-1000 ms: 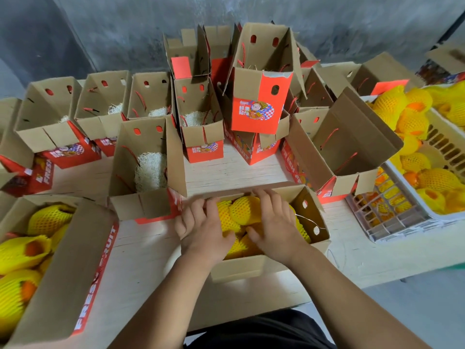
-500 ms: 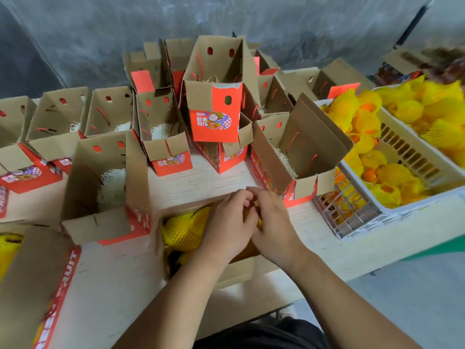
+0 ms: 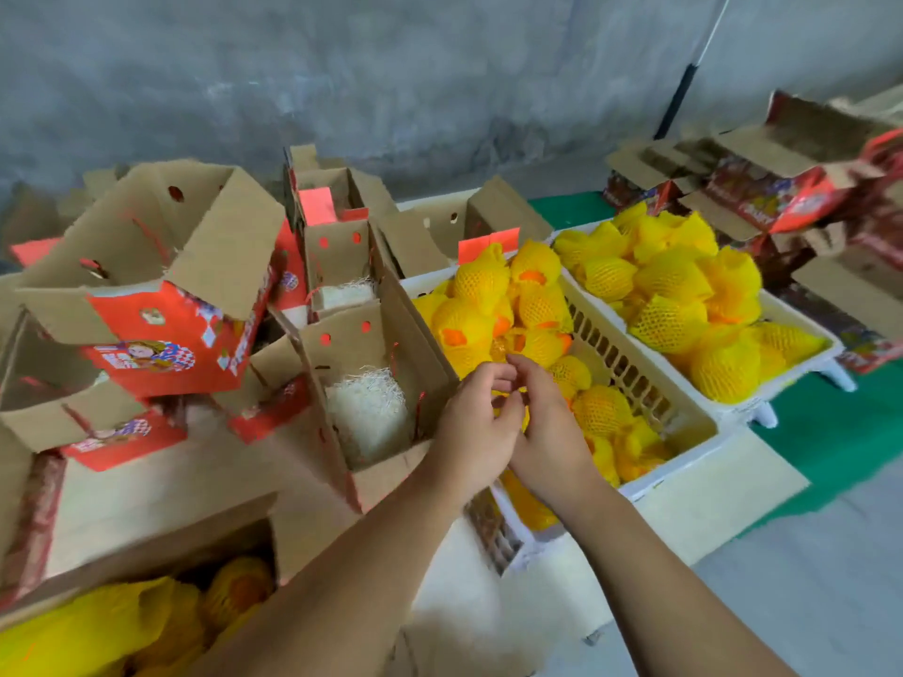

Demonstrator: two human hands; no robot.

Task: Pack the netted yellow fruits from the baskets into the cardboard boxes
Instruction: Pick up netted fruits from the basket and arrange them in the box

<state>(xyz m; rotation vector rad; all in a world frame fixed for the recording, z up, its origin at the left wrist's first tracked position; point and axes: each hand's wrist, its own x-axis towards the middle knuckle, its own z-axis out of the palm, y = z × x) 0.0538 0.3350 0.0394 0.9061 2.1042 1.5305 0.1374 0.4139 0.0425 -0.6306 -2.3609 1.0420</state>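
Both hands, left (image 3: pixel 476 425) and right (image 3: pixel 547 432), meet over the near white basket (image 3: pixel 684 422) at 3 o'clock, fingers curled on a yellow foam-netted fruit (image 3: pixel 603 410); exact grip unclear.

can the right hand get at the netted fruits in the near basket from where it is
Probably yes: the right hand is already over the near basket, whose top is open, with netted fruits right beside its fingers and nothing covering them.
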